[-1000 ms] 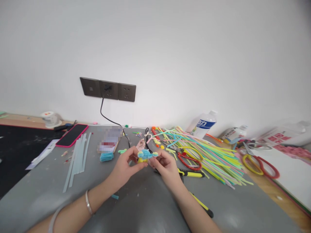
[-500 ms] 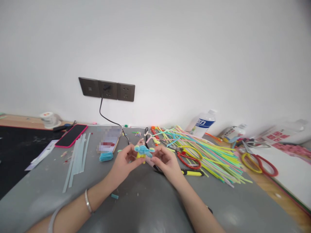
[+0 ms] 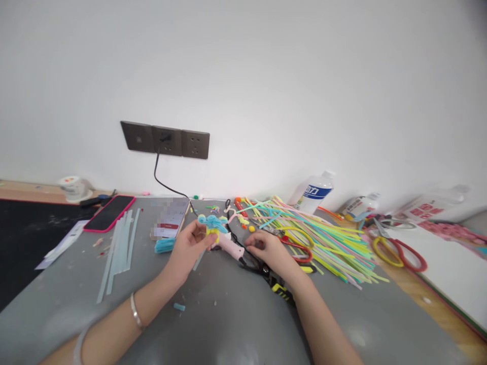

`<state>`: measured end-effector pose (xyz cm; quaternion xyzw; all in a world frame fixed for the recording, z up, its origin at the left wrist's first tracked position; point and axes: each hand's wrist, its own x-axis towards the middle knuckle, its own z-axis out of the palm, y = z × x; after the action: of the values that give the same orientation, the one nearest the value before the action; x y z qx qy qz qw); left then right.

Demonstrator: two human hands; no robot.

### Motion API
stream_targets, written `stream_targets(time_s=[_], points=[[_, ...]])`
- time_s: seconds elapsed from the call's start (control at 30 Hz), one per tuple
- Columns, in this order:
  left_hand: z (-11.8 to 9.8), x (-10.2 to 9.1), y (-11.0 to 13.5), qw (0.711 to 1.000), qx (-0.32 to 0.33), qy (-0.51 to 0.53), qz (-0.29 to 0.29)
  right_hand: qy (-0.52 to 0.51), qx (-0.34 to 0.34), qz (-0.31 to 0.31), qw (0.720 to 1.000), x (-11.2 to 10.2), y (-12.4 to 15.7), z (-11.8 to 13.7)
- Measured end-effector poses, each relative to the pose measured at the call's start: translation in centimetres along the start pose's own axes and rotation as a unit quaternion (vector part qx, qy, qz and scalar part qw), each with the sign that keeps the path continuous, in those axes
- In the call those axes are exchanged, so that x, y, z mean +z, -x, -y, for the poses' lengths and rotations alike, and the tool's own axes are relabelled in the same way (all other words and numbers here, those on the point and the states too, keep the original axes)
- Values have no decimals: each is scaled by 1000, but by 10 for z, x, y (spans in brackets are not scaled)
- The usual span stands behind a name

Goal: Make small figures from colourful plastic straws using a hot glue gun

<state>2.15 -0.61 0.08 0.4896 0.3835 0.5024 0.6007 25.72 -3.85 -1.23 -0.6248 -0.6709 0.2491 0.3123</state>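
My left hand (image 3: pixel 187 248) pinches a small fuzzy craft piece (image 3: pixel 211 223), blue on top with a yellow body, held just above the grey mat (image 3: pixel 228 314). My right hand (image 3: pixel 271 249) has let go of it and rests lower to the right, fingers curled near the back end of a pink glue gun (image 3: pixel 230 246) lying on the mat. Whether the right fingers touch the glue gun is unclear. A black cord (image 3: pixel 167 186) runs from the glue gun to the wall socket (image 3: pixel 165 140).
A heap of coloured pipe cleaners (image 3: pixel 323 235) with red-handled scissors (image 3: pixel 299 249) lies right. Clear glue sticks (image 3: pixel 119 246), a pink-cased phone (image 3: pixel 109 212), a blue fuzzy coil (image 3: pixel 164 245) and a blurred card (image 3: pixel 169 223) lie left. A white bottle (image 3: pixel 312 192) stands at the wall; yellow and red rings (image 3: pixel 399 252) far right.
Both hands held the craft piece together before. The left hand has carried it up and to the left; the right hand has released it and dropped toward the glue gun.
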Motion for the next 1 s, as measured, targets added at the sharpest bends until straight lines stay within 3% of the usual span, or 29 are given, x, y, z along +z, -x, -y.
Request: stream_targets(time_s=[0.23, 0.5, 0.77, 1.0], points=[[-9, 5, 4, 1000, 13, -9, 12, -8, 14, 36, 999, -2, 2, 1], [1, 0, 1, 999, 15, -22, 39, 5, 42, 58, 997, -2, 1, -6], [2, 1, 2, 998, 19, -31, 47, 64, -6, 19, 998, 12, -1, 2], [1, 1, 3, 998, 9, -37, 43, 120, 20, -63, 991, 20, -1, -1]])
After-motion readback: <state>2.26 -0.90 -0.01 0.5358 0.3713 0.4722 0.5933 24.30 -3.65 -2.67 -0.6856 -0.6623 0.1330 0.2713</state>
